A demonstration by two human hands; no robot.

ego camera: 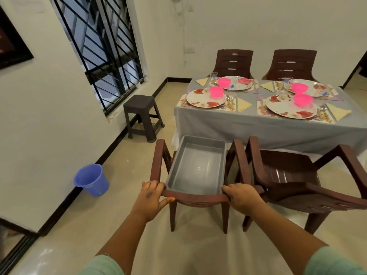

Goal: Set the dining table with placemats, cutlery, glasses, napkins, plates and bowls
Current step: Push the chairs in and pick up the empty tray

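Observation:
The dining table [248,124] wears a grey cloth and carries several place settings. Each has a floral placemat [181,102], a flowered plate [204,99], a pink bowl [216,91], a folded yellow napkin [243,104], cutlery [230,99] and a clear glass [213,77]. Both my hands grip the top of the backrest of a brown plastic chair [196,199]: my left hand [153,197] at its left corner, my right hand [243,197] at its right corner. An empty grey tub [196,165] sits on that chair's seat.
A second brown chair [294,175] stands to the right, touching the first. Two more chairs [234,62] stand at the table's far side. A dark stool [143,116] is under the barred window, and a blue bucket [91,179] stands by the left wall.

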